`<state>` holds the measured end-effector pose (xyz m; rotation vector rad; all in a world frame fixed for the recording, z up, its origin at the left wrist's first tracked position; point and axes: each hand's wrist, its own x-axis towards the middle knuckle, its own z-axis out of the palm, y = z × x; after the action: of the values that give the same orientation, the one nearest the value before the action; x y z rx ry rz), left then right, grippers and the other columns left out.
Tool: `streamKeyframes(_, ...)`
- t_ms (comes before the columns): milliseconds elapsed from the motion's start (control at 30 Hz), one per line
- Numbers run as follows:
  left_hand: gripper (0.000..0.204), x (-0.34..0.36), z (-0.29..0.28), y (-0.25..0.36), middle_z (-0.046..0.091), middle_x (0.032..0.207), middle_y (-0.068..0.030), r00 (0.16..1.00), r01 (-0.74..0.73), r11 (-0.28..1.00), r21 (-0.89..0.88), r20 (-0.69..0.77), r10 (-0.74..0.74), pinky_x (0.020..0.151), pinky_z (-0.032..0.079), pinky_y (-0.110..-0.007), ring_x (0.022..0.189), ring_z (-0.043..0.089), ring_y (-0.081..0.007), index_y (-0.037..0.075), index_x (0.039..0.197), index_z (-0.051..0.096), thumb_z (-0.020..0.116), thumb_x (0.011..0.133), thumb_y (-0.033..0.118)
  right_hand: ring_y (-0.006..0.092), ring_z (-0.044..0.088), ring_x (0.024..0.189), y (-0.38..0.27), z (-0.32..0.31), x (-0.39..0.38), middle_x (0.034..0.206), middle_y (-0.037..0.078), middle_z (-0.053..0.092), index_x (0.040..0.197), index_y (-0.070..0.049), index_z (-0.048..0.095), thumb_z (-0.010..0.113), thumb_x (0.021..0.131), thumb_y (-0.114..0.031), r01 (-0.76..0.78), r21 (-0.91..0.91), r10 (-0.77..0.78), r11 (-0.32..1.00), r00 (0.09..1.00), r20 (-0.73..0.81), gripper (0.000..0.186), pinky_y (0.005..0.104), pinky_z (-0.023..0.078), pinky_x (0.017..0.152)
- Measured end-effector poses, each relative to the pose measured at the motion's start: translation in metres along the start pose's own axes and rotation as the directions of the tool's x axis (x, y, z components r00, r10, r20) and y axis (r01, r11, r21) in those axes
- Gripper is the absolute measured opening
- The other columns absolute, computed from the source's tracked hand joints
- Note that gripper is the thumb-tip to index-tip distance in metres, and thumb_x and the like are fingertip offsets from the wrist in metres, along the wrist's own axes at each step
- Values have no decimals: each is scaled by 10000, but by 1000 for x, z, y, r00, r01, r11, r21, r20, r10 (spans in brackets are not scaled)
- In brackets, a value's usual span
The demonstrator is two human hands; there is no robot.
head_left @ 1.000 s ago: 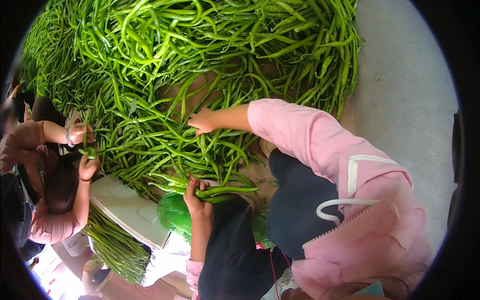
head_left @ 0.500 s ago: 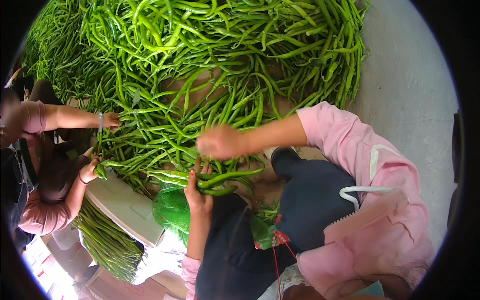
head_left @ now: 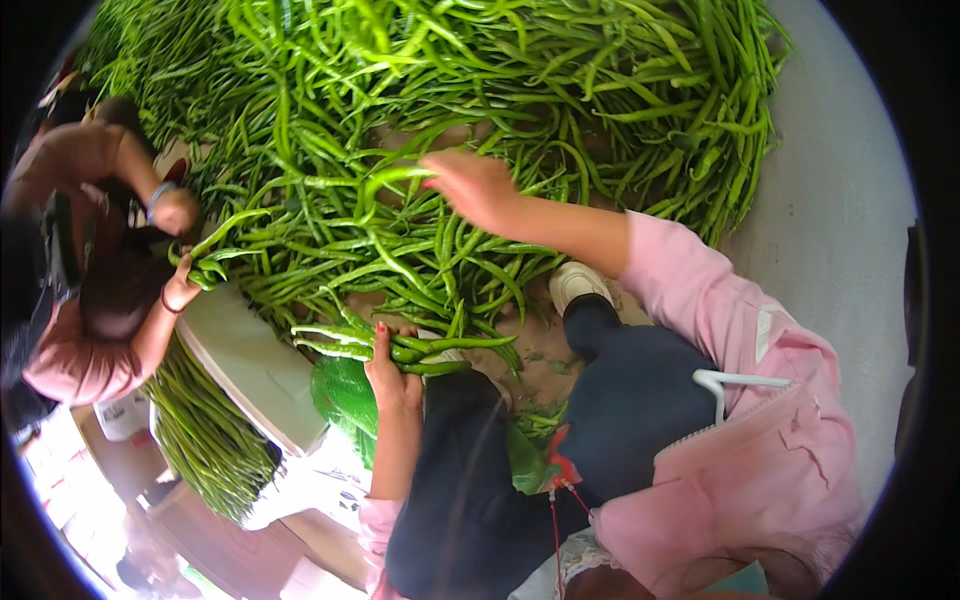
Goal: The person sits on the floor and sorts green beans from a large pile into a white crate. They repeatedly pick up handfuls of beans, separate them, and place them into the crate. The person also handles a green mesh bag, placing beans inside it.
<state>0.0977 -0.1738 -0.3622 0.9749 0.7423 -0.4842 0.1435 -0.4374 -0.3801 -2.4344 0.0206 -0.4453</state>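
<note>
A big heap of long green peppers covers the ground ahead. My left hand grips a bunch of green peppers lying crosswise at the near edge of the heap. My right hand is out over the heap's middle, slightly blurred, its fingertips pinching a single green pepper that sticks out to the left. Both my sleeves are pink. My dark-trousered knees and a white shoe lie between the two hands.
At the left a co-worker's hands hold a small bunch of peppers. Beside them are a white board, a stacked bundle of peppers and a green mesh bag. Grey floor runs along the right.
My right hand has lifted from the peppers close to my left hand and swung farther out over the heap with one pepper. My left hand keeps its bunch.
</note>
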Motion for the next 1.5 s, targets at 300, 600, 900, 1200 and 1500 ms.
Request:
streamKeyframes(300, 262, 3, -8, 15, 537, 975, -59, 814, 67, 975, -210, 577, 68, 814, 438, -337, 874, 514, -192, 81, 1026, 481, 528, 860, 277, 233, 566, 529, -123, -30, -64, 721, 53, 567, 1202, -189, 480, 515, 811, -234, 460, 129, -470, 879, 787, 399, 395, 333, 440, 430)
streamKeyframes(600, 336, -53, -52, 29, 536, 922, -28, 905, -61, 961, -268, 391, 166, 848, 405, -356, 881, 491, -185, 114, 1139, 453, 549, 830, 205, 374, 565, 680, -146, 13, -55, 754, 175, 582, 1093, -115, 481, 380, 896, -396, 215, 541, -537, 813, 636, 554, 358, 457, 442, 608)
streamKeyframes(900, 298, -29, -71, 27, 550, 853, -56, 958, -124, 967, -223, 228, 175, 843, 420, -394, 811, 526, -214, 97, 1079, 457, 579, 808, 112, 229, 602, 714, -19, 132, -13, 658, 46, 610, 576, -105, 580, 523, 683, -159, 869, -54, -581, 492, 373, 723, 134, 454, 417, 835)
streamKeyframes(1200, 366, 21, -36, -1, 541, 1023, -96, 996, 15, 996, -89, 91, -7, 825, 457, -386, 936, 532, -226, 20, 1112, 462, 591, 830, 213, 352, 570, 591, -106, 47, -41, 699, 187, 579, 982, -50, 435, 430, 881, -305, 26, 327, -228, 945, 769, 597, 275, 459, 434, 537)
streamKeyframes(1500, 170, 13, -35, -11, 546, 778, -75, 991, 90, 984, -153, 113, -73, 739, 467, -353, 702, 536, -208, 33, 884, 505, 591, 785, 140, 328, 582, 696, 14, 166, 41, 753, 190, 582, 931, 37, 457, 574, 794, -267, -418, -48, 406, 907, 841, 358, 354, 444, 442, 588)
